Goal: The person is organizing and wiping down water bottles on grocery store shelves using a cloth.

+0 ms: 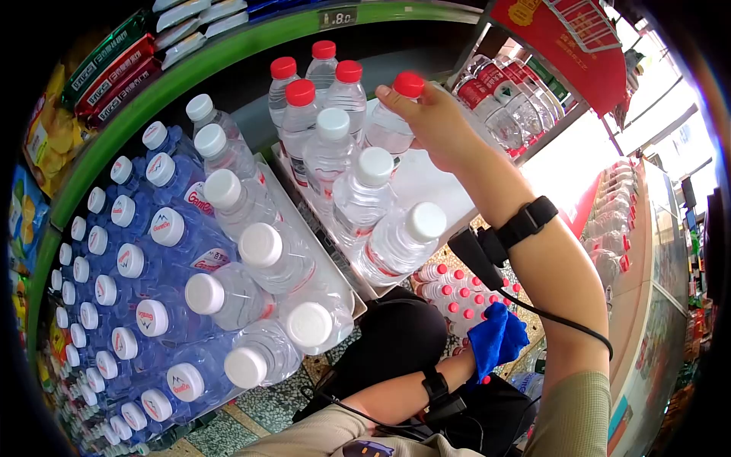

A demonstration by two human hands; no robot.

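My right hand (438, 126) is closed round the top of a clear bottle (388, 129) with a red cap, its thumb beside the cap. This bottle stands upright at the right of a white tray (435, 179). Several red-capped bottles (301, 110) are left of it, and white-capped bottles (354, 194) stand nearer to me in the same tray. Low in the view, my left hand (470, 367) holds a crumpled blue cloth (496, 339), which hides most of its fingers.
Rows of blue bottles (164, 228) and clear white-capped bottles (263, 247) fill the left side. A green shelf edge (251, 30) curves behind. Packed red-capped bottles (457, 293) are on the floor below. At the upper right, a rack (518, 95) holds large bottles.
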